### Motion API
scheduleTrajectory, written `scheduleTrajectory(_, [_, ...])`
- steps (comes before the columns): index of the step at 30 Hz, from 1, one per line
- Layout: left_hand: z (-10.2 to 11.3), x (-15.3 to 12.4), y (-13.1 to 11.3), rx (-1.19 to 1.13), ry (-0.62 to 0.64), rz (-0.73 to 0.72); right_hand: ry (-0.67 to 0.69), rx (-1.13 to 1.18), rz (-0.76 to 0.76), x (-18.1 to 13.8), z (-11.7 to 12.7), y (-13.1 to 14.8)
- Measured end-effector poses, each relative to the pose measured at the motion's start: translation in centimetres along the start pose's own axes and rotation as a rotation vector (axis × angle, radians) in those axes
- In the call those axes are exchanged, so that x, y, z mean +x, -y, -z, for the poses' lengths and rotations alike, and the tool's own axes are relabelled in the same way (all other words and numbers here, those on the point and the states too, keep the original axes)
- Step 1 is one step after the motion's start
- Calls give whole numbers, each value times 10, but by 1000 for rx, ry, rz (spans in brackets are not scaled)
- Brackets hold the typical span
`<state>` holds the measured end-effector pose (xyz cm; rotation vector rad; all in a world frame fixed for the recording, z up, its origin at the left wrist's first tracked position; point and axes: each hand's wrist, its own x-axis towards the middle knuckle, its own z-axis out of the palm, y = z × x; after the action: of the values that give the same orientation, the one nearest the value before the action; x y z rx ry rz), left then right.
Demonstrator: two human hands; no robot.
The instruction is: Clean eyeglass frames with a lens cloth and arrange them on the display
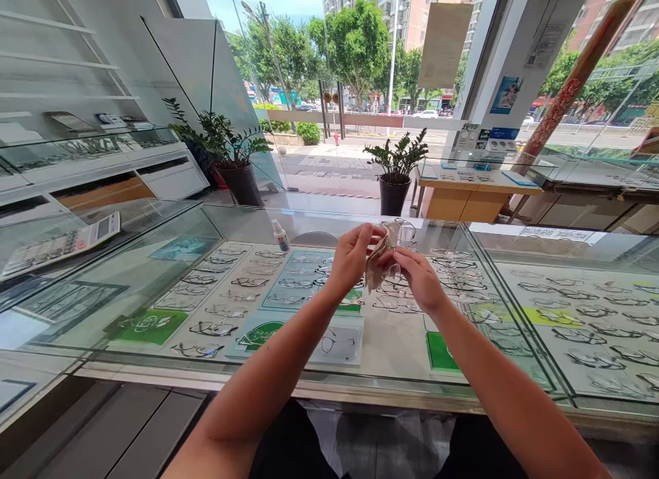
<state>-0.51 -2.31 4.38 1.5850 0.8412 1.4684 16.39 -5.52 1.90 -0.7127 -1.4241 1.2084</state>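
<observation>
My left hand point(353, 252) is closed on a beige patterned cloth point(377, 265), its fingers pinching the upper part. A pair of thin-framed eyeglasses point(406, 230) sticks out past the cloth, held up above the glass counter. My right hand point(419, 281) is closed beside the cloth, with thumb and fingers at the frame of these glasses. The cloth and fingers hide part of the frame. A small white spray bottle point(281, 236) stands upright on the counter, left of my hands.
Under the glass top of the display counter point(391, 377) lie rows of eyeglasses and green cards point(149, 326). A calculator point(64, 244) rests on the left. Potted plants point(394, 194) stand beyond, before a large window. Another display table point(476, 197) is at the right.
</observation>
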Motion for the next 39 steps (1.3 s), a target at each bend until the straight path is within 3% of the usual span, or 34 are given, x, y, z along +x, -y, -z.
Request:
scheduleTrajectory(8, [-1,3,5,-295,36,125,97,108,15,1,-1,-1])
scheduleTrajectory(12, [3,5,6,-374,174,249,135,114,26,0,0,4])
scheduleTrajectory(17, [7,3,5,-283,323,236,147,103,42,1,4,4])
scheduleTrajectory(21, [4,1,4,-355,406,248,150,105,31,3,6,1])
scheduleTrajectory(35, [3,3,0,-400,440,188,167,188,-47,3,7,4])
scheduleTrajectory(39, [3,2,0,-354,392,149,194,165,-44,3,8,3])
